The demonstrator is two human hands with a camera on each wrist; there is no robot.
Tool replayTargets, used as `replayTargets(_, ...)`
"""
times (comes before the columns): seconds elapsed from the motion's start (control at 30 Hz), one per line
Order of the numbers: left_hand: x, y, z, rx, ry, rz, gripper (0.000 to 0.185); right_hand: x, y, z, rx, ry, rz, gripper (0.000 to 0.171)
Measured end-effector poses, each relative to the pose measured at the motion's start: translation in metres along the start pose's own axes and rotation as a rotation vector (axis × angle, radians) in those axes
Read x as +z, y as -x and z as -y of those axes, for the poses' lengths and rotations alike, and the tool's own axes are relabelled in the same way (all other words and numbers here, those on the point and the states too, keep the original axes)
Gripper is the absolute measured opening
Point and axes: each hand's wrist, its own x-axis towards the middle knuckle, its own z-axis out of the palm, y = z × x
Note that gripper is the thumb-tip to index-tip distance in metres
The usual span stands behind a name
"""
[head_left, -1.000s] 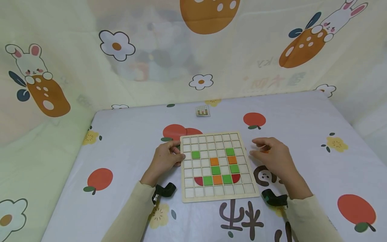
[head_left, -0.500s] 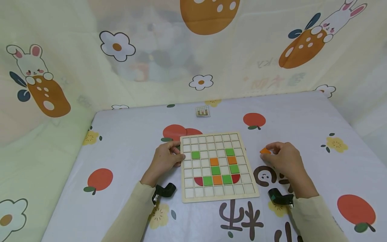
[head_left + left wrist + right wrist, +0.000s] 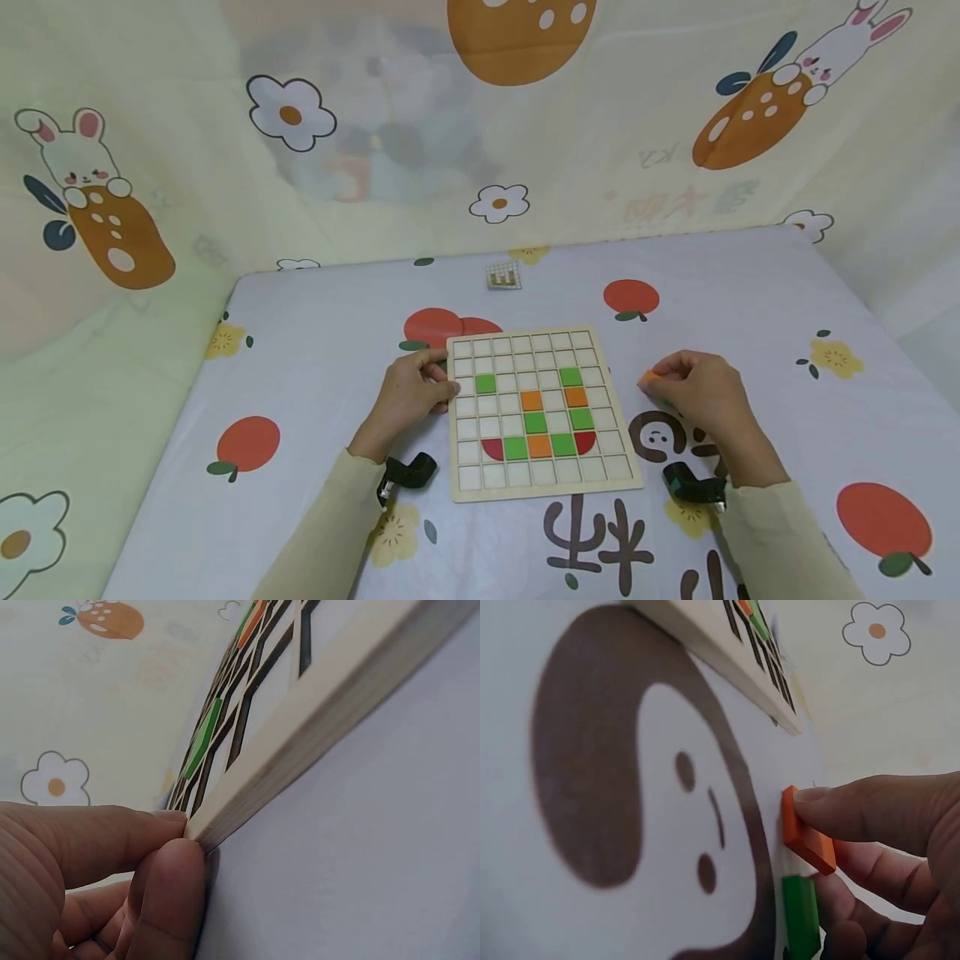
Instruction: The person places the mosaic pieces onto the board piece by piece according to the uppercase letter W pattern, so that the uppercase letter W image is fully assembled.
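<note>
A wooden grid board (image 3: 472, 492) lies on the table, with several green, orange and dark red tiles set in its squares. My left hand (image 3: 408, 387) grips the board's left edge between thumb and fingers; the left wrist view shows the thumb (image 3: 169, 900) against the rim. Right of the board, my right hand (image 3: 705, 387) pinches an orange tile (image 3: 810, 844) between thumb and fingers, low over the cloth. A green tile (image 3: 801, 919) is close beside it under the same hand, near the other fingers. Most of it is hidden in the head view.
A small card with a grid picture (image 3: 503, 276) lies behind the board. The table has a pale cloth printed with fruit and flowers (image 3: 836, 357), and a patterned curtain (image 3: 405, 208) hangs at its back and sides.
My right hand has shifted right, away from the board, and its fingers have closed on the orange tile. The left hand and the board have stayed in place.
</note>
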Motion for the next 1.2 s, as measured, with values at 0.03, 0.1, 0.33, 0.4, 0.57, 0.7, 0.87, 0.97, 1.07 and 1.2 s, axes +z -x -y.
replayTargets(0.03,0.000,0.000,0.000,-0.001,0.001,-0.001,0.056,0.000,0.000,0.000,-0.007,-0.004,0.005,0.030)
replayTargets(0.1,0.000,0.000,0.001,-0.003,0.003,0.001,0.056,0.000,-0.001,0.000,-0.025,-0.012,0.014,0.029)
replayTargets(0.33,0.000,-0.002,0.004,0.014,-0.002,0.010,0.056,0.004,-0.002,0.002,-0.101,-0.087,0.035,0.025)
replayTargets(0.4,0.000,-0.003,0.005,0.014,0.004,0.013,0.055,0.005,-0.001,0.004,-0.110,-0.099,0.035,0.026)
replayTargets(0.57,-0.001,-0.003,0.005,0.009,0.015,0.017,0.055,0.007,0.000,0.010,-0.123,-0.154,0.072,0.028)
replayTargets(0.7,-0.001,-0.003,0.005,0.002,0.020,0.018,0.055,0.011,0.000,0.014,-0.123,-0.187,0.125,0.033)
replayTargets(0.87,-0.002,-0.002,0.004,-0.006,0.018,0.014,0.056,0.017,0.000,0.019,-0.129,-0.170,0.168,0.035)
replayTargets(0.97,-0.002,-0.002,0.004,-0.013,0.019,0.011,0.056,0.018,0.000,0.022,-0.135,-0.147,0.171,0.033)
replayTargets(1.07,-0.003,-0.001,0.003,-0.016,0.022,0.009,0.056,0.019,0.001,0.025,-0.151,-0.121,0.167,0.031)
replayTargets(1.2,-0.002,-0.001,0.002,-0.009,0.023,0.012,0.056,0.018,0.002,0.028,-0.157,-0.101,0.156,0.032)
